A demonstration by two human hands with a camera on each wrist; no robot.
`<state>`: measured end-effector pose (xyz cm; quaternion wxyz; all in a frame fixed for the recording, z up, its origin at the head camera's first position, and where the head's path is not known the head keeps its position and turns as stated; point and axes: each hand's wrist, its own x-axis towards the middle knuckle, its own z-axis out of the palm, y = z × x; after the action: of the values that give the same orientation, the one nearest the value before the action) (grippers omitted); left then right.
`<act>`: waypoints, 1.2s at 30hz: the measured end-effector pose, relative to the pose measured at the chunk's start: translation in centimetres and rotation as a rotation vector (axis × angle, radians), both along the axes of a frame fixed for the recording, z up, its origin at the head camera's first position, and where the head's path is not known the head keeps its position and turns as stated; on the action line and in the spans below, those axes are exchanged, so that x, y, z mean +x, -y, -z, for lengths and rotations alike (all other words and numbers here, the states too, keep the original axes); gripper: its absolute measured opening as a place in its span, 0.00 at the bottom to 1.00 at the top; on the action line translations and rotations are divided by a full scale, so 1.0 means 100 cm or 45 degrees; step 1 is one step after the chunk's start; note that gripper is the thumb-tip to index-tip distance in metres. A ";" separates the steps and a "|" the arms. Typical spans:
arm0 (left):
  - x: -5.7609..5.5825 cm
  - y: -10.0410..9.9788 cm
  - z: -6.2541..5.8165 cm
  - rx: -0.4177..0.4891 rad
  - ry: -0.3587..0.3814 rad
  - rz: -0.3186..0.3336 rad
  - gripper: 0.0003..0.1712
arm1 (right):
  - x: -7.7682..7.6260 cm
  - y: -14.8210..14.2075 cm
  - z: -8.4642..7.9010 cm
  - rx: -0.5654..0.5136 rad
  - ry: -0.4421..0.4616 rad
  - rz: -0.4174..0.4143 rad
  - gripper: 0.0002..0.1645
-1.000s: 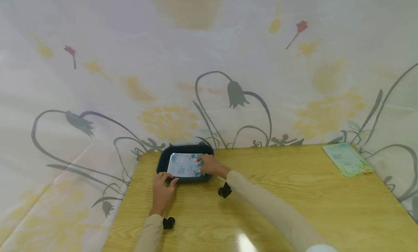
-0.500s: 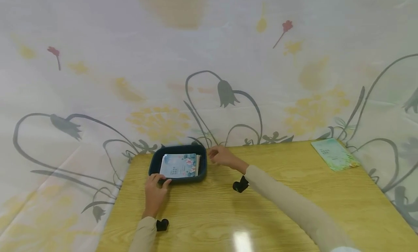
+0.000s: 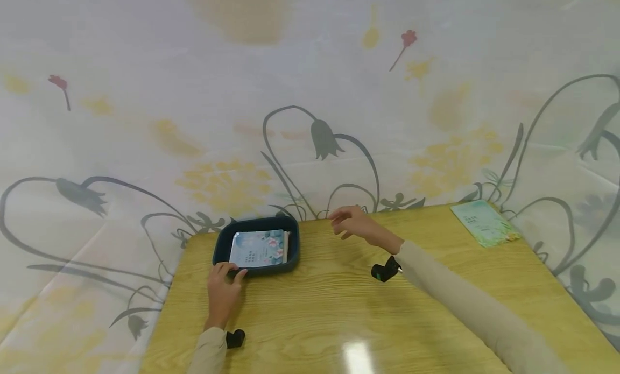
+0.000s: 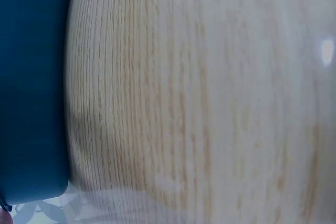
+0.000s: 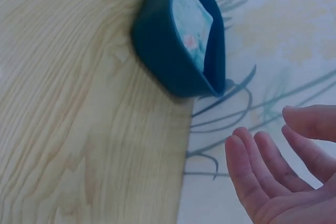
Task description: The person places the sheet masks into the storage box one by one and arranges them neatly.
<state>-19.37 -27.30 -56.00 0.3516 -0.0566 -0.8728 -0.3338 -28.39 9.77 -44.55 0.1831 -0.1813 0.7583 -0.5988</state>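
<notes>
A dark blue bin [image 3: 294,255] stands at the back left of the table. Inside lies a pale blue booklet [image 3: 256,249] with a floral print, and edges of other paper show beneath it. The left hand [image 3: 224,293] holds the bin's near-left rim, fingertips over the edge and thumb on the near side. To the right of the bin, the right hand [image 3: 360,224] hovers with nothing in it; in the right wrist view its fingers [image 5: 268,174] are relaxed and spread. The left wrist view shows mostly the bin's outer wall [image 4: 34,93].
A pale green booklet [image 3: 484,222] lies flat at the back right corner of the wood-grain table [image 3: 310,309]. A flower-printed cloth wall [image 3: 232,94] rises directly behind the table. Black cameras [image 3: 385,269] are worn on both wrists.
The right hand has left the booklet in the bin and moved right, away from it. The left hand keeps its place on the rim. The head view has shifted slightly right.
</notes>
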 end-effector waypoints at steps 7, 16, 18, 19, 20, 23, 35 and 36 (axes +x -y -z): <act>0.000 0.003 0.001 -0.017 -0.050 0.011 0.14 | 0.001 -0.035 -0.001 -0.040 0.044 0.033 0.22; 0.003 0.001 -0.001 -0.011 -0.032 -0.010 0.14 | 0.010 -0.075 -0.002 -0.032 0.127 0.166 0.25; 0.004 0.001 -0.001 -0.020 -0.046 -0.003 0.15 | 0.013 -0.084 -0.001 -0.023 0.132 0.183 0.25; 0.004 0.002 -0.001 -0.029 -0.059 0.006 0.15 | 0.014 -0.089 0.000 -0.016 0.138 0.195 0.25; 0.004 0.003 -0.001 -0.041 -0.074 0.015 0.15 | 0.015 -0.094 0.000 -0.011 0.140 0.207 0.25; 0.002 0.006 -0.001 -0.095 -0.096 0.043 0.14 | 0.017 -0.110 0.003 0.003 0.135 0.237 0.25; 0.000 0.010 -0.010 -0.443 -0.104 0.090 0.15 | 0.039 -0.177 0.017 0.087 0.091 0.326 0.27; 0.000 0.010 -0.010 -0.460 -0.106 0.094 0.15 | 0.042 -0.182 0.017 0.092 0.087 0.333 0.28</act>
<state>-19.38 -28.29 -54.95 0.3592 -0.1646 -0.9005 -0.1816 -24.22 27.97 -46.30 0.1355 -0.0536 0.7899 -0.5957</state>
